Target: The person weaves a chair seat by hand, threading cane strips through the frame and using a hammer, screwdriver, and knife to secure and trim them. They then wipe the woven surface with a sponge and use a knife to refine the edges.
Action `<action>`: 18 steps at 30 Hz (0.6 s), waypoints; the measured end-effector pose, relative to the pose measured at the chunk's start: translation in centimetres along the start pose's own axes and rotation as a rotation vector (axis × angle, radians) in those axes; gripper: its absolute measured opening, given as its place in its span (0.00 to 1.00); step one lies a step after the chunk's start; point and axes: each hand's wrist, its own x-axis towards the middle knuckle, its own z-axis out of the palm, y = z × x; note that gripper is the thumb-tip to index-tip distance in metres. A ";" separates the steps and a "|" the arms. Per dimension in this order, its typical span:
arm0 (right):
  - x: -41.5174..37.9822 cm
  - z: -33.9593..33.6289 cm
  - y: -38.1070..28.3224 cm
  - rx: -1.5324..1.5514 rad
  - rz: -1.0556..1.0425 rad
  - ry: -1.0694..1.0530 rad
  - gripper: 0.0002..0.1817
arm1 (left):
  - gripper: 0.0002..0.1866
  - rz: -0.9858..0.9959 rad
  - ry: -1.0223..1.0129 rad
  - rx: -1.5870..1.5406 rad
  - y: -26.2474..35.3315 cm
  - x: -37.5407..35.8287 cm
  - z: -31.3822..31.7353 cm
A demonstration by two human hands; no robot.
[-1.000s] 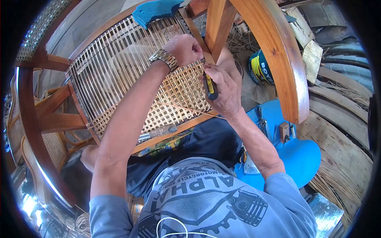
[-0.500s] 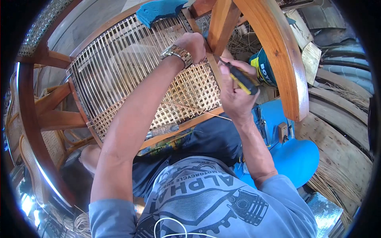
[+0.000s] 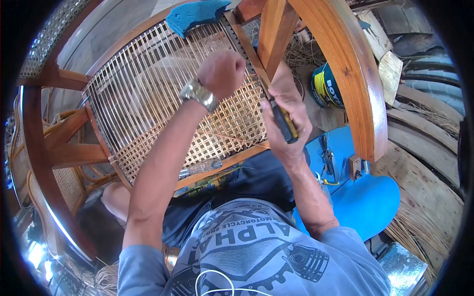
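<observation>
My left hand point(image 3: 223, 74), with a metal watch at the wrist, is curled into a fist above the half-woven cane seat point(image 3: 227, 123). What its fingers hold, if anything, is hidden. In my right hand point(image 3: 291, 116) is a screwdriver point(image 3: 284, 121) with a black and yellow handle, its tip end toward the seat's right wooden rail point(image 3: 254, 61). Long parallel cane strands point(image 3: 143, 74) span the far part of the seat, and the near part carries an open square weave. A blue sponge point(image 3: 195, 17) lies at the far edge.
A curved wooden chair arm point(image 3: 350, 64) arches on the right, with a green and yellow bucket point(image 3: 326, 86) behind it. Pliers point(image 3: 328, 158) and a small wooden block point(image 3: 354, 166) lie on a blue plastic surface point(image 3: 370, 197). A clear-handled tool point(image 3: 200, 168) rests along the front rail.
My left hand has pulled back from the right rail, toward the left and nearer me. My right hand has shifted left and closer with the screwdriver, now held more upright along the rail.
</observation>
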 end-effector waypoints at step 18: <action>-1.9 -0.1 1.5 -0.132 0.063 -0.247 0.26 | 0.08 0.001 0.155 -0.102 1.9 -3.5 2.3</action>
